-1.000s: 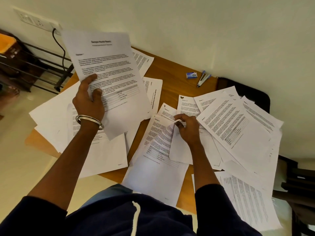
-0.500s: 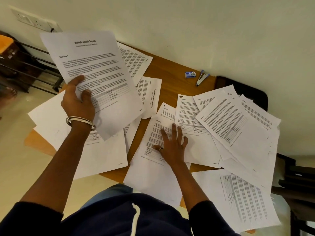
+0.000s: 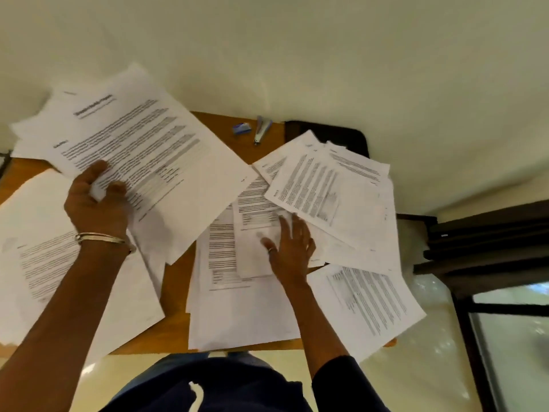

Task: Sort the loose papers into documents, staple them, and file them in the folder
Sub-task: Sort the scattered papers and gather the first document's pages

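Observation:
My left hand [image 3: 95, 203] grips a printed title page [image 3: 154, 162], held tilted above the left half of the wooden table [image 3: 225, 126], with more sheets behind it. My right hand [image 3: 289, 248] lies flat with fingers spread on loose sheets [image 3: 237, 263] at the table's middle. Several printed pages [image 3: 332, 197] overlap in a pile to the right. A small stapler [image 3: 263, 130] and a blue staple box [image 3: 242, 127] sit at the far edge by the wall. No folder is in view.
Large sheets [image 3: 59, 263] cover the table's left side and one page [image 3: 368, 304] overhangs the near right corner. A dark chair [image 3: 335, 135] stands behind the table on the right. Dark furniture [image 3: 487, 242] lies further right.
The view has swung to the right. My left hand has carried the title page right, closer to the middle. My right hand stays flat on the sheets, shifted slightly right.

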Demonstrator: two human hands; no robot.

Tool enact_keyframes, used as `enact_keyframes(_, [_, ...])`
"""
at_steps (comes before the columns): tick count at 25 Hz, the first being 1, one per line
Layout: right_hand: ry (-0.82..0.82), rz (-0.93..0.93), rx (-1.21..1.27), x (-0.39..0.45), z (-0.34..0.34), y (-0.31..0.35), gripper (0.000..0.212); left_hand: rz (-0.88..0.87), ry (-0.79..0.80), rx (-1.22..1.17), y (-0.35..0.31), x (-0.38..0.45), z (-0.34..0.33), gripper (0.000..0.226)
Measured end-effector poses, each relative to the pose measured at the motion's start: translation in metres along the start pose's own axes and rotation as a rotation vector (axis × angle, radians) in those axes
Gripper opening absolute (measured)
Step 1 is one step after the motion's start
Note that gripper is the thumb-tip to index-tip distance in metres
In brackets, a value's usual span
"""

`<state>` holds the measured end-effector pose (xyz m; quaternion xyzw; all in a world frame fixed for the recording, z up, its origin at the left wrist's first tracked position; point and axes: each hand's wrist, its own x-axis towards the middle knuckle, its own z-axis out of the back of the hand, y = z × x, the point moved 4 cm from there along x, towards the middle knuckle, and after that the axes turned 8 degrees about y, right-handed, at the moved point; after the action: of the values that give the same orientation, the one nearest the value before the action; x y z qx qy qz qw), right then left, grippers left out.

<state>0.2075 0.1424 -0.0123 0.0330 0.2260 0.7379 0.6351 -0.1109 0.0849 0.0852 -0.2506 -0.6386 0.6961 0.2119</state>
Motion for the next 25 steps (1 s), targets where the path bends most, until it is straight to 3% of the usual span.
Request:
enact_keyframes(2, [-0.123,-0.317,0.087,0.009,0.026,-0.054,0.07,-0.002,0.017,-0.001,0.002,-0.012,-0.017,0.039])
enact_keyframes(4, [0.022,-0.497,0.035,0.018,0.033,-0.09,0.074,0.01,0.038,-0.007,0.008,-0.023,-0.032,0.039])
enact_keyframes(6, [0.172,-0.448,-0.099,0.023,0.028,-0.09,0.076,0.038,0.045,0.012,0.014,-0.031,-0.044,0.04])
enact_keyframes(8, [0.246,-0.277,-0.226,0.023,0.02,-0.067,0.072,0.065,0.056,0.023,0.021,-0.035,-0.053,0.04])
enact_keyframes(12, [0.218,0.02,-0.195,0.029,0.032,-0.042,0.057,0.107,0.015,0.063,0.033,-0.039,-0.054,0.039])
enact_keyframes(15, [0.18,0.017,-0.136,0.051,0.049,-0.069,0.064,0.097,-0.007,0.12,0.04,-0.044,-0.052,0.039])
enact_keyframes(19, [0.294,-0.085,-0.229,0.066,0.039,-0.11,0.067,0.111,-0.014,0.101,0.048,-0.046,-0.056,0.039])
enact_keyframes(25, [0.24,-0.148,-0.22,0.087,0.046,-0.108,0.069,0.178,0.03,0.087,0.055,-0.047,-0.063,0.038])
